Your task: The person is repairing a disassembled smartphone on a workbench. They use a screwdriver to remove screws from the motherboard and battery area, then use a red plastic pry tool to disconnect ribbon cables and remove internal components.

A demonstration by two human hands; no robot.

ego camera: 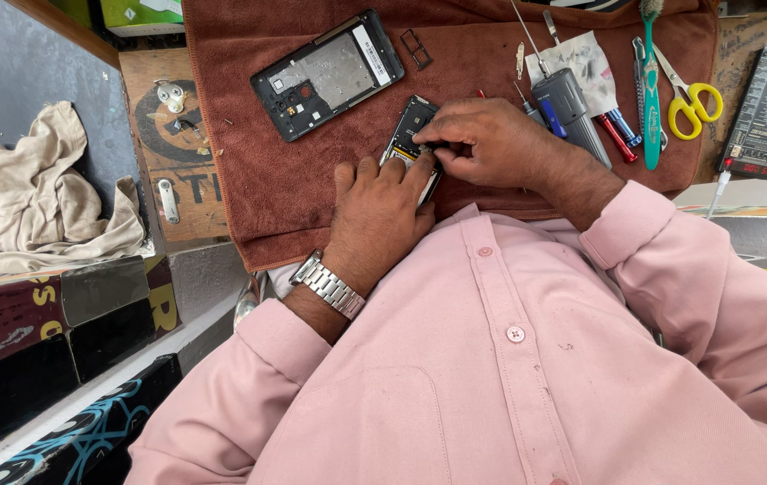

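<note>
A small black circuit board [409, 123] from a phone lies on a brown towel [258, 171]. My left hand [376, 214], with a metal watch [328, 285] on the wrist, rests flat on the board's near end and holds it down. My right hand [484, 141] is over the board's right edge, its fingertips pinched together on a small part I cannot make out. An opened black phone frame [328, 74] lies further back on the towel, with a small black tray frame [416, 48] beside it.
At the towel's right lie a grey device [570, 101], red and blue screwdrivers [618, 133], a green toothbrush [650, 85], tweezers and yellow-handled scissors [693, 99]. A black tester box [765, 110] stands far right. A crumpled beige cloth [38, 202] lies at left.
</note>
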